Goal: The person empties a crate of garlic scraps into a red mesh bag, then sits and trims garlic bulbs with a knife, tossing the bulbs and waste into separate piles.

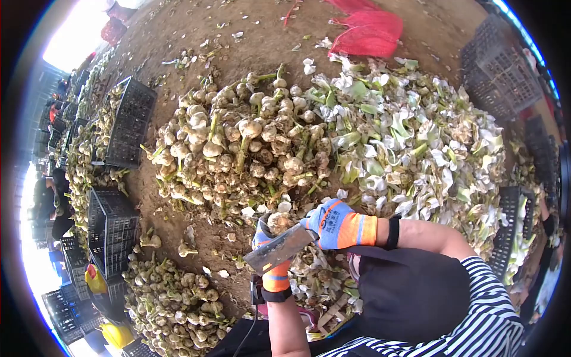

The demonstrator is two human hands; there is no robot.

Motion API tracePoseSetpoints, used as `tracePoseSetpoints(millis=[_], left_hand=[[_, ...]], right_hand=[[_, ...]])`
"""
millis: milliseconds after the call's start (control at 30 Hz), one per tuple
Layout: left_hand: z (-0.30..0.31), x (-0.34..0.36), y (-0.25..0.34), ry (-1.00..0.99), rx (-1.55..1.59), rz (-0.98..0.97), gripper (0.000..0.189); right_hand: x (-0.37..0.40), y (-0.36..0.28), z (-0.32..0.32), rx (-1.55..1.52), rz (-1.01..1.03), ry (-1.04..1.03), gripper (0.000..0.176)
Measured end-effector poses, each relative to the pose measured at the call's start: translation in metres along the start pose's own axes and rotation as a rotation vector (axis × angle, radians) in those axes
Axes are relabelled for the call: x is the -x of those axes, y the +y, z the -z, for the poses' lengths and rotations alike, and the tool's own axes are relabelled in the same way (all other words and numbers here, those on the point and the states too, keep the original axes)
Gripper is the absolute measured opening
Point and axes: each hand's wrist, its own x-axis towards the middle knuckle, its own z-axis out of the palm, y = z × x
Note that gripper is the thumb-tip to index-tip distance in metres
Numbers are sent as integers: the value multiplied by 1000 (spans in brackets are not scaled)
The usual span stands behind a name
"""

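Note:
My left hand (266, 257), in a blue and orange glove, grips a garlic bulb (279, 221) just in front of me. My right hand (334, 224), gloved the same way, is shut on the handle of a flat steel cleaver (279, 249). The blade lies across my left hand, just below the bulb. Both hands are at the near edge of a big heap of untrimmed garlic bulbs (238, 143) on the dirt ground. Trimmed bulbs (315, 279) lie under my hands.
Cut stalks and white skins (410, 137) are piled to the right. Black plastic crates stand at the left (128, 122), (110, 229) and far right (499, 65). Red mesh sacks (369, 33) lie at the back. More garlic (172, 297) sits lower left; another person (50, 202) crouches far left.

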Motion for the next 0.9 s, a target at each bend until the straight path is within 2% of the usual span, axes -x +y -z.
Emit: tracePoseSetpoints(millis=[33, 100, 133, 200, 233, 300, 333, 400, 500, 533, 567, 600, 633, 700, 767, 833, 900], left_hand=[[0, 1, 3, -1, 1, 0, 54], [2, 4, 13, -14, -373, -80, 53], [4, 3, 8, -14, -371, -82, 53], [10, 0, -12, -35, 509, 243, 48], [10, 2, -17, -35, 510, 242, 48], [10, 6, -28, -42, -73, -74, 40], [7, 8, -21, -40, -72, -74, 40], [0, 12, 0, -37, 216, 49, 36], [2, 12, -2, -19, 97, 21, 34], [0, 6, -3, -19, 98, 20, 34], [-4, 0, -5, -10, -40, 5, 36], [2, 10, -2, 15, -272, 12, 43], [-6, 21, 47, 38, -503, 26, 51], [-13, 28, 52, 48, -369, -87, 61], [-5, 18, 42, 38, -480, -164, 57], [1, 6, 31, 141, -708, -387, 55], [7, -2, 6, 134, -703, -369, 57]], right_hand=[[0, 1, 0, -12, 4, -5, 27], [-1, 1, -3, -24, 6, -10, 27], [-3, 3, -6, -33, 11, -40, 27], [-7, 7, -13, -41, 16, -70, 27], [-9, 9, -16, -54, 6, -66, 28], [-11, 12, -21, -63, -1, -62, 28], [-11, 12, -24, -68, 13, -42, 28], [-10, 10, -26, -76, 24, -23, 28], [-12, 10, -24, -36, -26, -63, 31], [-12, 11, -23, -47, -9, -20, 29], [-11, 11, -24, -62, 7, 21, 28], [-14, 16, -26, -98, -119, -13, 27], [-24, 32, -28, -125, -241, -38, 26], [-15, 87, -53, -326, -508, 170, 25], [-7, 88, -52, -374, -443, 273, 26], [-8, 71, -51, -365, -418, 318, 26], [-2, 37, -31, -475, -215, 405, 25]])
